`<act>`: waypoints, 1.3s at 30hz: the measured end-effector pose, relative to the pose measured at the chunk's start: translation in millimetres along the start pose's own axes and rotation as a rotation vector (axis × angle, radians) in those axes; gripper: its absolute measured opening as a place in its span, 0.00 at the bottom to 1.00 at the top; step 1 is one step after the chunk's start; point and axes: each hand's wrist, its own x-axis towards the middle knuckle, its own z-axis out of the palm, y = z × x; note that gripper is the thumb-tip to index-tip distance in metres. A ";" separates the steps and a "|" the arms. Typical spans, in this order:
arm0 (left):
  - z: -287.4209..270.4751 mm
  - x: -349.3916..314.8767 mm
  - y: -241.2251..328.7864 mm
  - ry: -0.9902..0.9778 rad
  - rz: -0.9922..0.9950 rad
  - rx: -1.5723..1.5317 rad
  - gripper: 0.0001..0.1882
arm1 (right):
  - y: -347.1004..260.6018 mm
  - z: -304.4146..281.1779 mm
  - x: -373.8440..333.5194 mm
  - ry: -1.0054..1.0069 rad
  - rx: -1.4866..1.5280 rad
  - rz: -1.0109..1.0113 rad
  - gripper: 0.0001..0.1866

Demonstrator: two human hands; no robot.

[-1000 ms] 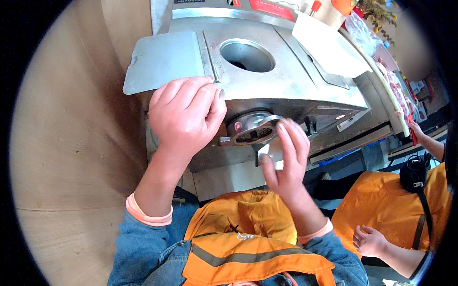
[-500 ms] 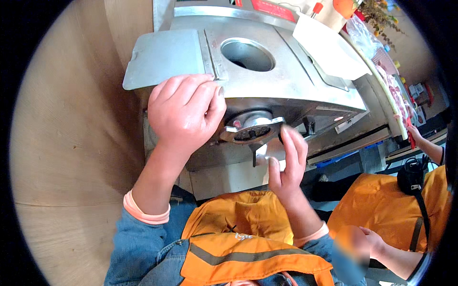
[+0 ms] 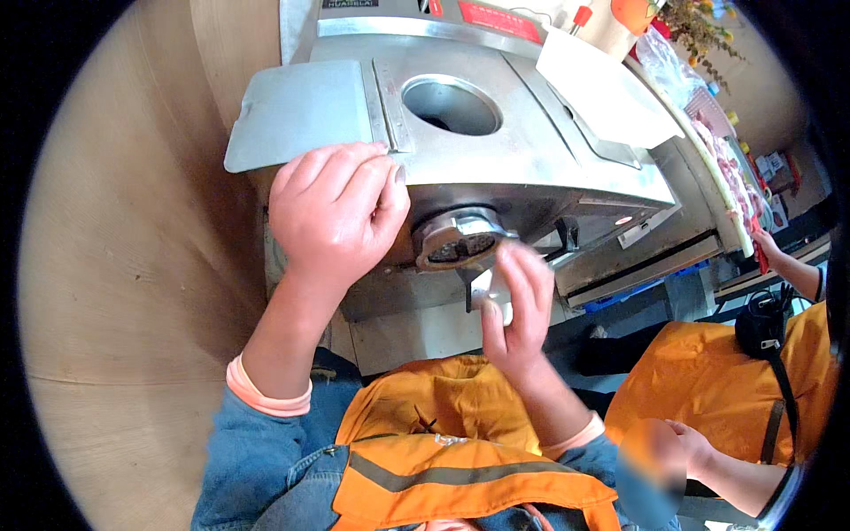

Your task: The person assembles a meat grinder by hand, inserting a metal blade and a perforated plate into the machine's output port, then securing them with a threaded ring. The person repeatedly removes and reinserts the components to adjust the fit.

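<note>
A stainless steel meat grinder (image 3: 549, 150) stands before me, with a round feed opening (image 3: 452, 104) in its top. From its front juts the outlet with a notched metal ring nut (image 3: 459, 239) around a dark plate. My left hand (image 3: 332, 208) is closed over the front left edge of the grinder, knuckles up; its fingertips are mostly hidden. Just right of the ring nut is my right hand (image 3: 522, 305), thumb and fingers apart and slightly blurred. Its fingertips are at the ring's lower right side; whether they touch it I cannot tell.
A flat grey metal panel (image 3: 297, 115) extends left from the grinder's top. A white sheet-like piece (image 3: 606, 88) lies at its right. Beyond are raw meat (image 3: 722, 159) and a plastic bag (image 3: 664, 57). A co-worker in an orange apron (image 3: 682, 380) is close on my right.
The ring nut has turned; its lugs sit at different places round the outlet. My right hand has shifted a little left and down. My left hand stays at the grinder's edge.
</note>
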 end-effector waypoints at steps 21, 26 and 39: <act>-0.5 0.4 4.5 0.011 -0.049 -0.039 0.05 | 14.2 49.2 -5.9 -0.005 -0.166 0.303 0.34; -2.6 4.3 4.2 0.009 -0.037 -0.078 0.06 | -42.2 47.0 -43.3 -0.403 0.205 0.478 0.22; -6.2 6.0 1.1 -0.009 -0.022 -0.074 0.05 | -9.5 43.6 -47.9 -0.391 0.029 0.669 0.24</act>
